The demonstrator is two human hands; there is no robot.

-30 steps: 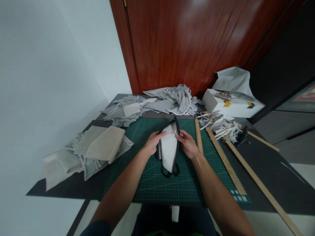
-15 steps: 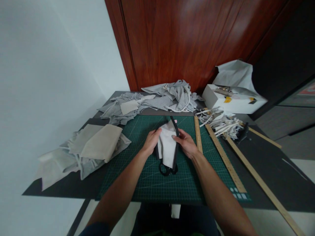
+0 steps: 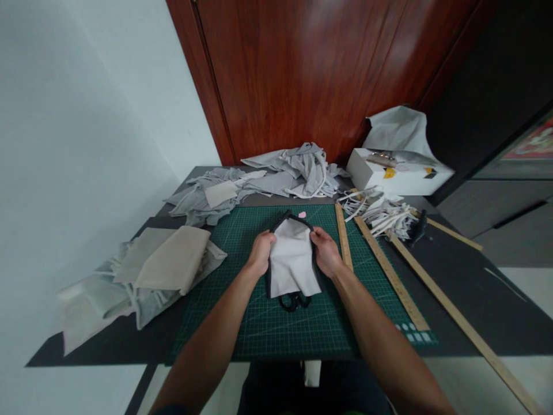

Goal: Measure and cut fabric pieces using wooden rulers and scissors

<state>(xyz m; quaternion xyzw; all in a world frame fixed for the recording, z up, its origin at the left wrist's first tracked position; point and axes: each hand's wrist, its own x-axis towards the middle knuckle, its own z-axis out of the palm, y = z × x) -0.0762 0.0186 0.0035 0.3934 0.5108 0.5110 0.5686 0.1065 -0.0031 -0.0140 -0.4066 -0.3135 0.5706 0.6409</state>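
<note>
Between my two hands is a piece of white fabric with black edging, spread out above the green cutting mat. My left hand grips its left edge, and my right hand grips the right edge; both are closed on it. The upper end of the piece bends up into a peak, while its lower edge hangs toward me. Black scissor handles poke out from under that lower edge; the blades are hidden. A small pink piece lies on the mat just beyond the fabric.
Folded pale cloth is piled at the left, with crumpled grey cloth along the back. Wooden rulers lie to the right, near a heap of white strips. A white box stands at the back right.
The fabric piece was folded narrower and tilted; now it is spread wider and flatter between my hands. My right hand has shifted its hold along the edge. The view has moved slightly.
</note>
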